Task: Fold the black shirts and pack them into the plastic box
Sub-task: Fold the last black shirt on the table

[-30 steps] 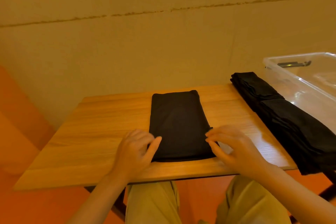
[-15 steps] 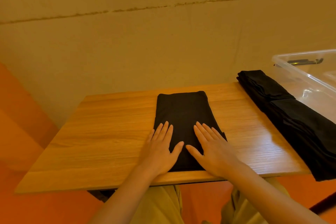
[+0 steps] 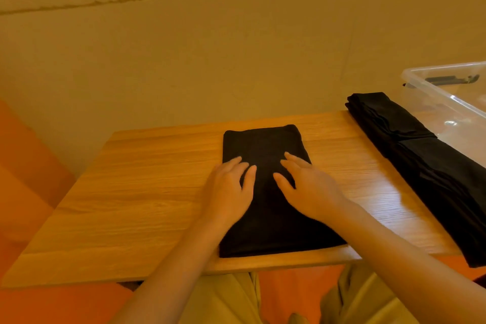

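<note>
A black shirt (image 3: 265,144), folded into a long narrow rectangle, lies in the middle of the wooden table (image 3: 147,192). My left hand (image 3: 228,189) rests flat on its left half, fingers spread. My right hand (image 3: 307,187) lies flat on its right half, fingers apart too. Neither hand grips anything. A stack of black shirts (image 3: 410,150) stretches along the table's right edge and hangs over the front corner. The clear plastic box (image 3: 447,102) stands to the right of that stack, partly cut off by the frame.
A plain beige wall (image 3: 210,60) rises directly behind the table. An orange seat or floor (image 3: 23,166) shows at the left. My khaki-clad legs (image 3: 228,300) are under the near table edge. A dark object (image 3: 449,79) lies inside the box.
Both hands went from pinching the shirt's near corners to lying flat on it, then slid away from me along the fabric toward its middle.
</note>
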The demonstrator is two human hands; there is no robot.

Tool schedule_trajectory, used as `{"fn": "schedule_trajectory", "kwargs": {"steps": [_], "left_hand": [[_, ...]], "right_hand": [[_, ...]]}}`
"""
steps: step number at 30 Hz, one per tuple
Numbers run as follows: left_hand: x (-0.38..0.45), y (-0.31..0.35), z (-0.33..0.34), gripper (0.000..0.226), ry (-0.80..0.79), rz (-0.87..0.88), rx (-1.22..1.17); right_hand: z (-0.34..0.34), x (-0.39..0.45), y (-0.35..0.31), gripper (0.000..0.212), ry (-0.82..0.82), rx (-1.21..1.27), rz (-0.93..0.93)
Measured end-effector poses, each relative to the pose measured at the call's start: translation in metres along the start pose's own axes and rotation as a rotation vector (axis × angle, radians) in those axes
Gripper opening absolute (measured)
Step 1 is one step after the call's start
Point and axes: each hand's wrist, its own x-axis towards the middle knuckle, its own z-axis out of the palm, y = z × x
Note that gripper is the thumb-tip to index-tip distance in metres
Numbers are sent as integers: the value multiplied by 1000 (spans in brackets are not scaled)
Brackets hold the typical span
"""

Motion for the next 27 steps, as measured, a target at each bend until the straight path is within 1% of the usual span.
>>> {"fn": "schedule_trajectory", "kwargs": {"steps": [1,2,3,6,8,12,16,17,19,21,22,24,26,27], "left_hand": [[15,4,2,44,14,7,0],[30,6,6,44,-6,14,15],[44,7,13,46,-56,22,38],[73,-7,37,58,-280,41,167],[83,-20,47,65,-366,17,247],[94,-28,53,71,-388,9,301],[98,-26,54,77,-380,-22,295],[99,-24,53,77,-351,-26,269],[106,-21,49,72,-227,-40,164],[119,-21,45,61,-108,-38,55],[128,-21,45,58,-97,-21,45],[142,-27,49,59,-188,19,124],[150,-35,59,65,-313,1,234],[153,-39,63,68,-343,-22,263]], "right_hand": [[3,17,1,55,33,-7,-16],[8,34,4,56,31,-24,-25],[15,50,8,57,1,-49,-20],[36,80,29,63,-129,-120,41],[40,89,44,63,-145,-113,48],[34,97,67,69,-149,-130,111],[36,101,68,73,-160,-199,146],[36,103,66,72,-138,-228,142],[31,111,62,67,-39,-262,95],[25,123,59,60,56,-168,33],[24,130,58,59,59,-105,16],[28,143,60,62,-40,-81,10],[38,151,65,67,-145,-135,47],[42,153,67,69,-159,-148,67]]}}
